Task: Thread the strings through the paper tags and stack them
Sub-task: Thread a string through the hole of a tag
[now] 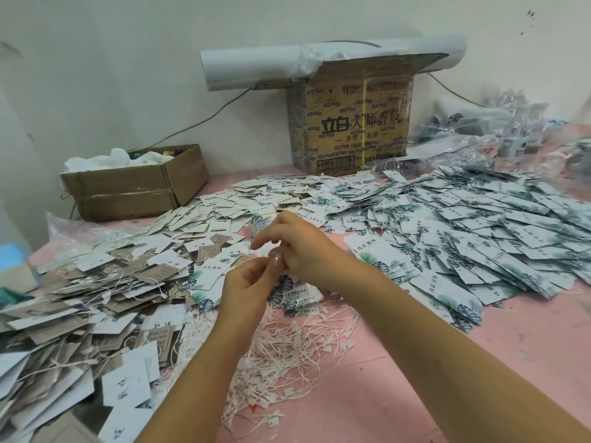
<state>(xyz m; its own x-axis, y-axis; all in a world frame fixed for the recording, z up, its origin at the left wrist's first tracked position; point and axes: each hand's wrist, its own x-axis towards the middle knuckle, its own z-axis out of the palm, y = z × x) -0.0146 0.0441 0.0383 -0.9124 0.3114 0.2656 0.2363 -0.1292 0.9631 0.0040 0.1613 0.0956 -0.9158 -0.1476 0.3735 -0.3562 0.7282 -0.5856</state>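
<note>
The left hand [246, 284] and the right hand [302, 247] are coming together in the middle of the frame, with fingertips touching. I cannot tell if they are pinching anything. Just below them, a heap of thin white strings [287, 346] is lying on the pink table [479, 372], which is showing bare at the lower right. White leaf-printed paper tags [479, 231] are filling the right side. Grey and white paper tags [80, 302] are crowding the left edge.
</note>
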